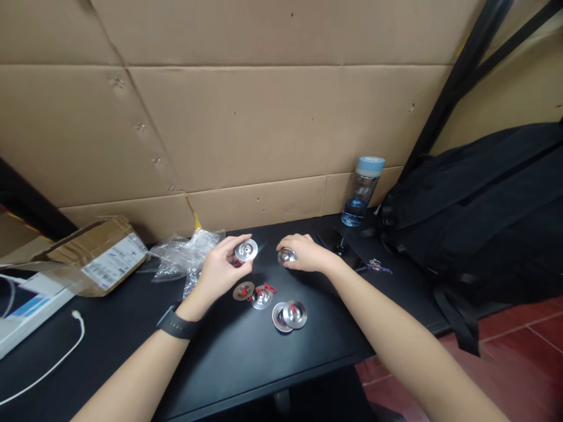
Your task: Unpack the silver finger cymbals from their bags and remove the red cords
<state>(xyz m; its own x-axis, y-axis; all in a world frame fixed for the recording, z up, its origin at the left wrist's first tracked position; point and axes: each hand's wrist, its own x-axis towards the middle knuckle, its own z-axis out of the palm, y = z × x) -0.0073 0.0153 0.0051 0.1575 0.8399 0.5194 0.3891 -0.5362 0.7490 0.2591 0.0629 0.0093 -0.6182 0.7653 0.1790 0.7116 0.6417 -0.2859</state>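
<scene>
My left hand (221,265) is closed on a silver finger cymbal (246,251), gripping it by the rim with its round face towards me. To the right, my right hand (303,252) pinches another finger cymbal (287,255) just over the black table. Between and below the hands lie more finger cymbals with red cords: a bronze-toned one (243,291) and a silver one (263,298) side by side. Nearer the front edge, one silver cymbal (295,315) overlaps another (280,318). Red cord shows beneath the left hand's cymbal.
Crumpled clear plastic bags (185,258) and an opened cardboard box (109,258) are on the left, beside a white cable (65,357). At the back right stand a water bottle (362,190), a dark flat device (341,246), keys (377,265) and a black backpack (484,217).
</scene>
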